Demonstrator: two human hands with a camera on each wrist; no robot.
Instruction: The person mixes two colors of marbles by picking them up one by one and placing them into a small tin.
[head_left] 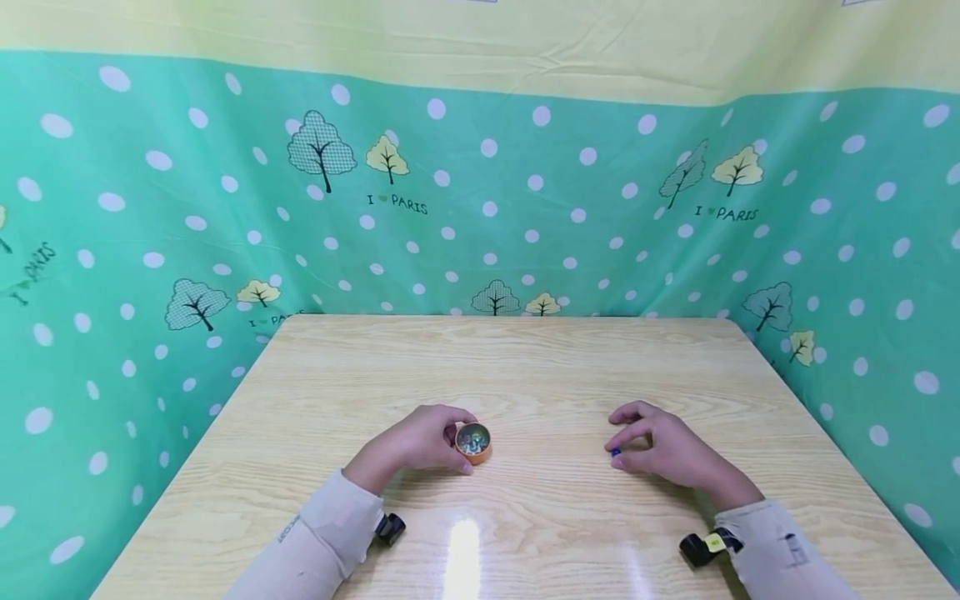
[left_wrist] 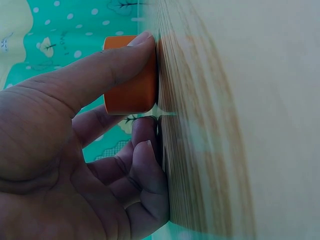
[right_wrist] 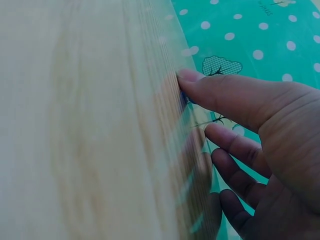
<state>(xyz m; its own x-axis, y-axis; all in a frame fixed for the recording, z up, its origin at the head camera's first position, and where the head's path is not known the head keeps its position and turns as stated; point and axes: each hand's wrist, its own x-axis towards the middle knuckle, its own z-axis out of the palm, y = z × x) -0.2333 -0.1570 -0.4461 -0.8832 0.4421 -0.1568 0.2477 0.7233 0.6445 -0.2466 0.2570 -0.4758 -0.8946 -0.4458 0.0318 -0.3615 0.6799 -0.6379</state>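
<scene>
A small orange cup (head_left: 473, 459) stands on the wooden table, with shiny, mixed-colour little pieces inside whose kind I cannot make out. My left hand (head_left: 429, 437) grips the cup from its left side. In the left wrist view the thumb lies along the orange wall (left_wrist: 131, 95) of the cup, and the lower fingers curl near the tabletop. Further right, my right hand (head_left: 670, 446) pinches a small blue piece (head_left: 616, 452) between thumb and forefinger, low at the table surface. In the right wrist view the thumb mostly hides this blue piece (right_wrist: 184, 97); the other fingers are loosely bent.
The light wooden table (head_left: 525, 367) reflects a bright glare near its front. A green dotted curtain (head_left: 525, 192) with printed trees hangs behind the table and along both sides. A small black camera is strapped at each wrist.
</scene>
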